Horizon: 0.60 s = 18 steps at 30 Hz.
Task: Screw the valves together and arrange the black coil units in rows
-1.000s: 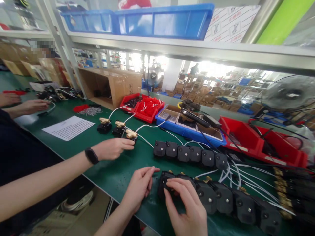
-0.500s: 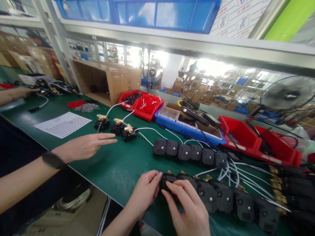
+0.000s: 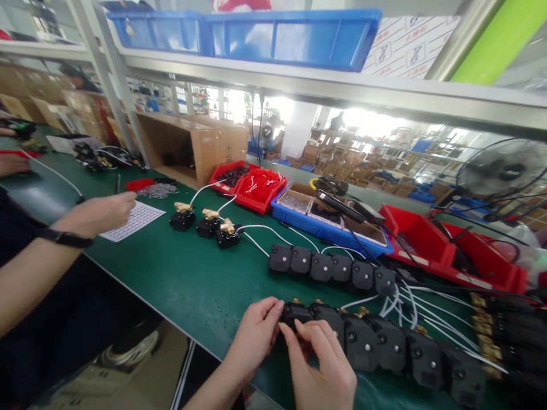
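Green table mat (image 3: 192,285), black valve blocks (image 3: 337,267) with white wires (image 3: 260,228), brass-topped black valves (image 3: 208,222), red trays (image 3: 256,191), blue tray (image 3: 329,230), far blue bins (image 3: 294,37), white sheet with fine dark grid print (image 3: 137,219), brown carton (image 3: 192,145)

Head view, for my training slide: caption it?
Left hand and right hand grip the end black unit of a bench-top row; a co-worker's hand is over a printed sheet.

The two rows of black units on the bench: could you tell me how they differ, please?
The near row has the left hand and right hand on its left-end unit; the far row lies untouched. Near row shows brass fittings; far row shows none. Both are black with white wires.
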Available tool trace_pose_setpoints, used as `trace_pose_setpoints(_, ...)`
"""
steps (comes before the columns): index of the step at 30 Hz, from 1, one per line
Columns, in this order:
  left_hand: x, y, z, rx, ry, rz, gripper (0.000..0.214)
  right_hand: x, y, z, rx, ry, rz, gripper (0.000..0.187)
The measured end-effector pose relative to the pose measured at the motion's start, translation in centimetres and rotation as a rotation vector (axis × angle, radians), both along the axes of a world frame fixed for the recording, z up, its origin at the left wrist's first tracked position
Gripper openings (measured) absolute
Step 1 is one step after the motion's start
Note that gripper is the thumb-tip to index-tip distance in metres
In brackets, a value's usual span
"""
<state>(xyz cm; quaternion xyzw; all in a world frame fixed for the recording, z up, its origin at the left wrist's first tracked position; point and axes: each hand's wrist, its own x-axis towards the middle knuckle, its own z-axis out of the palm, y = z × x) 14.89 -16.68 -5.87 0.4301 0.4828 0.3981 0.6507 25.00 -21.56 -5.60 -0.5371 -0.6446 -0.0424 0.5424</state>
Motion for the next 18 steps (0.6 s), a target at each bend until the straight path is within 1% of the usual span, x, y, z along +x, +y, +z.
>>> trace_pose_setpoints(4,0.0,0.0,0.0,0.027,0.017,0.009,0.049,-0.4,-0.1,-0.4,0.05,-0.04,-0.061,0.015)
trace_pose_setpoints(7,0.0,-0.1,0.1,0.042,0.029,0.02,0.051,-0.9,-0.2,-0.8,0.093,-0.01,-0.138,0.014)
trace_pose_setpoints(10,0.0,-0.4,0.2,0.042,0.031,0.025,0.05,-1.2,-0.2,-1.0,0.108,0.025,-0.171,0.011)
trace_pose_setpoints(13,0.0,-0.5,0.2,0.034,0.023,0.025,0.05,-1.1,-0.3,-1.1,0.073,0.036,-0.148,0.013)
trace_pose_setpoints(16,-0.1,-0.4,0.3,0.017,0.017,0.013,0.053,-0.5,-0.5,-0.8,-0.025,0.076,-0.101,0.017)
trace_pose_setpoints(18,-0.5,-0.7,0.6,0.019,0.02,0.04,0.056,0.0,-1.1,-0.4,-0.058,0.128,-0.071,0.021)
